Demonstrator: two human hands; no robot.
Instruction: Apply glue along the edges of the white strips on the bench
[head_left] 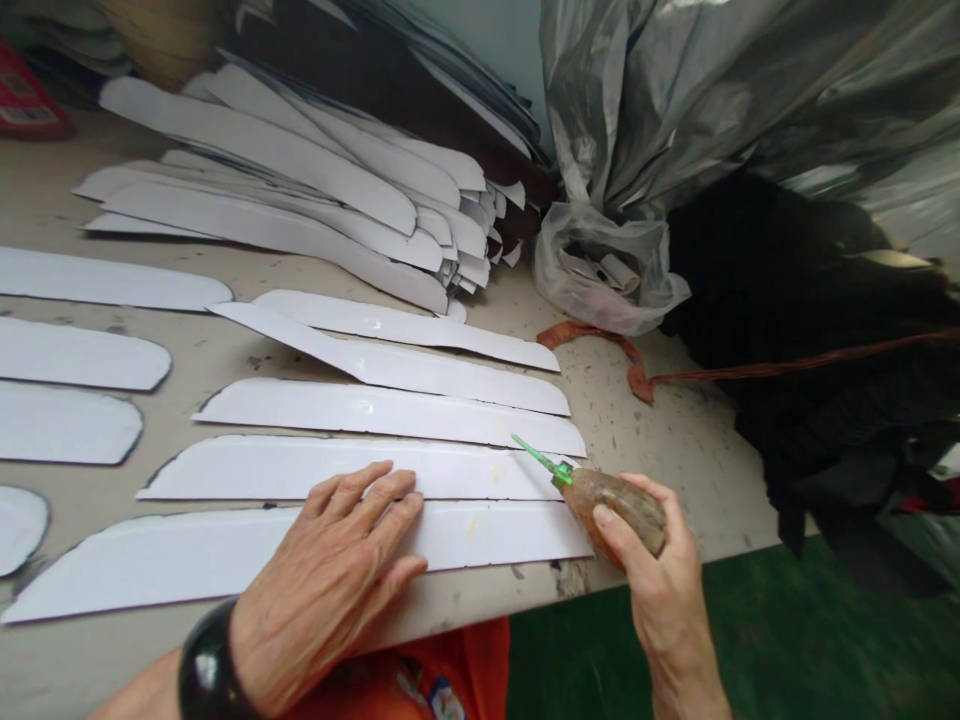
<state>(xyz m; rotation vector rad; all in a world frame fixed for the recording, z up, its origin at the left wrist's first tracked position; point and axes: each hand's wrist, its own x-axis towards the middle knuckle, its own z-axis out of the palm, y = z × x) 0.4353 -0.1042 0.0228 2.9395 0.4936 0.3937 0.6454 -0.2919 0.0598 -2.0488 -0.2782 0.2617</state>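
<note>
My left hand (pixel 341 570), with a black band at the wrist, lies with its fingers spread on the nearest long white strip (pixel 480 532). My right hand (pixel 664 570) is wrapped round a brown, worn bottle (pixel 619 508) with a thin green nozzle (pixel 541 458). The nozzle points up and left, over the right part of the second white strip (pixel 285 468). Beyond it lie a third strip (pixel 300 405) and two more, one with its left end raised. Faint yellowish marks and glossy spots show on several strips.
A heap of white strips (pixel 277 160) lies at the back. Right of it stand a clear plastic bag (pixel 600 290) and a brown ribbon (pixel 607 340). More strips (pixel 67 420) lie at the left. Black material (pixel 810 300) hangs over the table's right side.
</note>
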